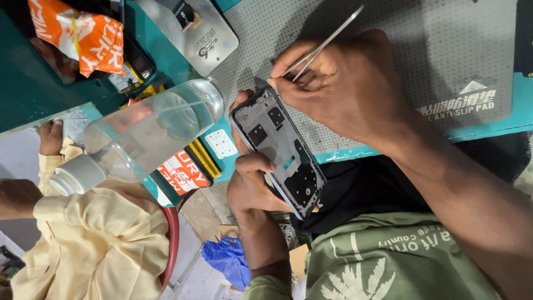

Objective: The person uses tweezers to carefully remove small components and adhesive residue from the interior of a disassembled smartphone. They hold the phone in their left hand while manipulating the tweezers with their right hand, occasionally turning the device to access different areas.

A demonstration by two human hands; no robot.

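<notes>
The left hand (252, 186) grips an opened phone frame (280, 150) at the edge of the grey anti-slip mat (444, 50). The right hand (344, 83) pinches metal tweezers (322, 41) closed-fingered, tips at the frame's far end; a clear water bottle (144, 133) lies just left.

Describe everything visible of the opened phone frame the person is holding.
The phone frame is a dark, slim rectangle, back cover off, showing grey metal plating, black patches and a small cut-out. It is held tilted above the grey perforated mat's edge. The left hand grips its side; the right hand brings metal tweezers to its top corner.
</notes>
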